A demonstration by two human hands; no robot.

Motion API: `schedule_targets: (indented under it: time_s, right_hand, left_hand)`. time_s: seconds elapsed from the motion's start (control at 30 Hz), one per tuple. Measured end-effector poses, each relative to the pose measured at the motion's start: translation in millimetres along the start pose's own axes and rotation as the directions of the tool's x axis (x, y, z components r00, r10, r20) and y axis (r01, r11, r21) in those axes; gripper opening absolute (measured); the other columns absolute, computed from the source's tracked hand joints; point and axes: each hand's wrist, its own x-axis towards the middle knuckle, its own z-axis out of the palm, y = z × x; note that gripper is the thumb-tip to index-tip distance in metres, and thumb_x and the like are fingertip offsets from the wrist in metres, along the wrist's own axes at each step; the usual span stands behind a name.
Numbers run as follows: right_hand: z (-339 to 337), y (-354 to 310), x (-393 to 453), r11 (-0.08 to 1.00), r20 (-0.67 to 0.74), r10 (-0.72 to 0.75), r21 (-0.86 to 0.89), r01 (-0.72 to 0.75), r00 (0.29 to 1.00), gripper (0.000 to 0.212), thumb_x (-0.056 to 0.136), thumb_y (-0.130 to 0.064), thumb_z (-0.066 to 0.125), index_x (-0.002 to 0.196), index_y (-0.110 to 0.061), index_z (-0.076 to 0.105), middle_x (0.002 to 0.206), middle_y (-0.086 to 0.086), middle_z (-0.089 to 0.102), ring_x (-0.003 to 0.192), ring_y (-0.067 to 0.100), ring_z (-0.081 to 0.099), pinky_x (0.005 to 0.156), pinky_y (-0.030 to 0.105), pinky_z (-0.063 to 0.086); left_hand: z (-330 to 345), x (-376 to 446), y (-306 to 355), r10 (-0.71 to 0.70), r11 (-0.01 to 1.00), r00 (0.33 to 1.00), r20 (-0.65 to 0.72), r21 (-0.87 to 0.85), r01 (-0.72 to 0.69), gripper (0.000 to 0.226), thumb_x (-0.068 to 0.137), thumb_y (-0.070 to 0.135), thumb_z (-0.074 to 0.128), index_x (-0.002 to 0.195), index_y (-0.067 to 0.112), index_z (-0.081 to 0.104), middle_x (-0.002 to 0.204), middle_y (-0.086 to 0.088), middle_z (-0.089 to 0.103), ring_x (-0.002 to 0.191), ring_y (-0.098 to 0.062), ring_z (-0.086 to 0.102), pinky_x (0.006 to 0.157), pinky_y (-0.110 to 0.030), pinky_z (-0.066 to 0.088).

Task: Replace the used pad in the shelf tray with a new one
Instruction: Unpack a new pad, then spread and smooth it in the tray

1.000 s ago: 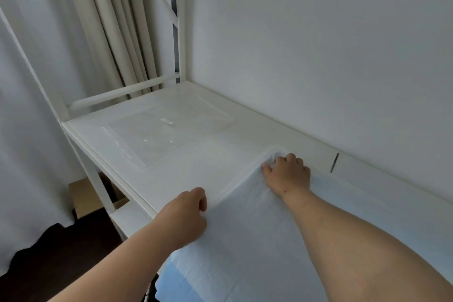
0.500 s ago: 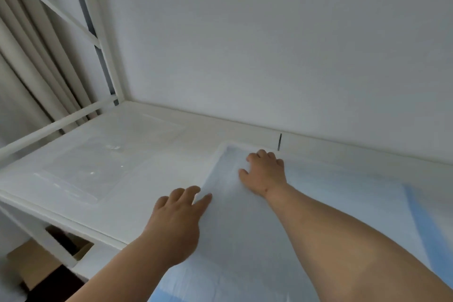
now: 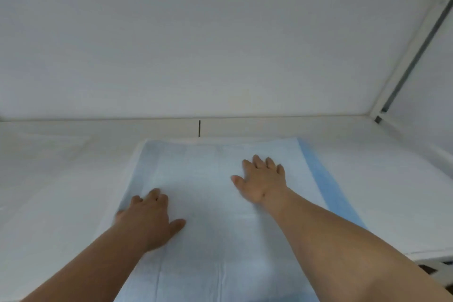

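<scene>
New pad (image 3: 210, 203) spread in shelf tray (image 3: 367, 179); left hand (image 3: 147, 223) and right hand (image 3: 262, 179) flat, fingers extended, pressing it; final smoothing probably remaining.

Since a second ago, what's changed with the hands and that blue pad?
The left hand let go of the pad's near edge and now presses flat on it. The right hand slid off the far corner toward the middle, fingers spread. The pad still lies on the shelf tray.

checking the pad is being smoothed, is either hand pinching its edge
No: the left hand and the right hand both lie flat with fingers spread on top of the blue pad.
</scene>
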Motion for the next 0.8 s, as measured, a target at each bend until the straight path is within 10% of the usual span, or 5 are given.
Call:
schedule_targets:
  time_s: [0.17,0.4,0.8]
  right_hand:
    - [-0.2,30.4,0.9,0.994,0.019,0.111,-0.008,-0.111,0.994,0.083,0.086,-0.076,0.012,0.155,-0.031,0.005,0.164,0.001,-0.006,0.149,0.032,-0.008,0.118,0.052,-0.006]
    - [-6.3,38.8,21.1,0.998,0.086,0.022,-0.058,-0.017,0.996,0.087,0.085,-0.078,0.012,0.155,-0.029,-0.003,0.163,0.004,-0.013,0.149,0.031,-0.014,0.118,0.051,-0.01]
    - [-7.8,50.9,53.5,0.994,0.112,-0.097,-0.046,0.103,0.989,0.089,0.085,-0.08,0.015,0.155,-0.029,-0.003,0.162,0.006,-0.016,0.149,0.029,-0.015,0.119,0.047,-0.011]
  left_hand:
    - [-10.6,11.3,20.5,0.001,0.998,0.999,-0.045,0.064,0.002,0.085,0.084,0.068,0.041,0.149,0.018,0.02,0.16,0.0,0.009,0.144,-0.023,0.018,0.11,-0.047,0.027]
    - [-4.3,26.5,55.4,0.227,0.973,0.973,0.048,-0.052,-0.224,0.082,0.089,0.007,0.038,0.15,0.046,0.0,0.16,0.015,-0.016,0.149,-0.015,-0.008,0.121,-0.044,0.009]
    - [-5.7,33.4,73.8,0.106,0.991,0.991,0.082,-0.09,-0.098,0.083,0.088,0.006,0.035,0.149,0.049,-0.001,0.158,0.019,-0.017,0.148,-0.015,-0.012,0.115,-0.061,0.01]
